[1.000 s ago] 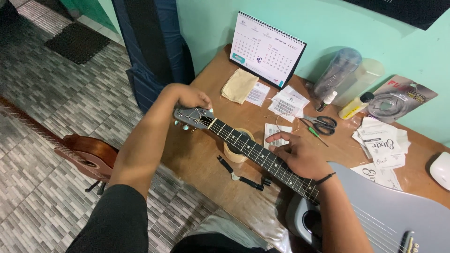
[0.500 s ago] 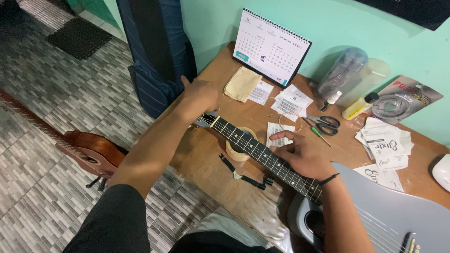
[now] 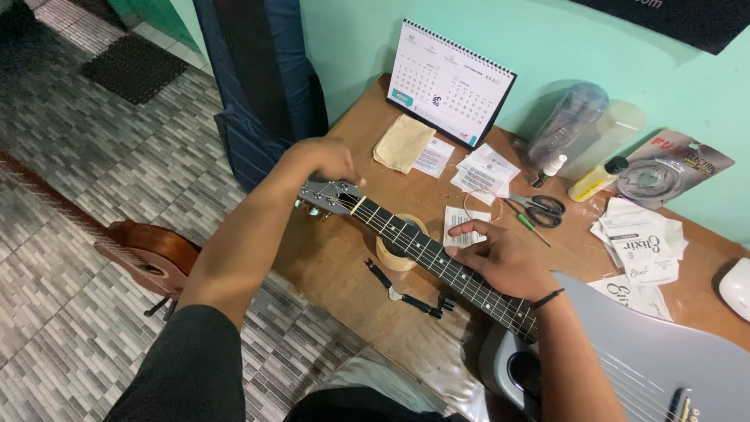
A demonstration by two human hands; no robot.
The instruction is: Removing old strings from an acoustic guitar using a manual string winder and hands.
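Two hands on guitar: neck up-left; left hand gripping headstock, right hand pressing strings.

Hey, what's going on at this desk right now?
A person has a grey electric guitar lying across a wooden table, its neck propped on a roll of tape. The left hand is at the headstock, by the tuning pegs, while the right hand rests on the strings along the fretboard. String packets, scissors, a small screwdriver, a cloth and a desk calendar lie around it.
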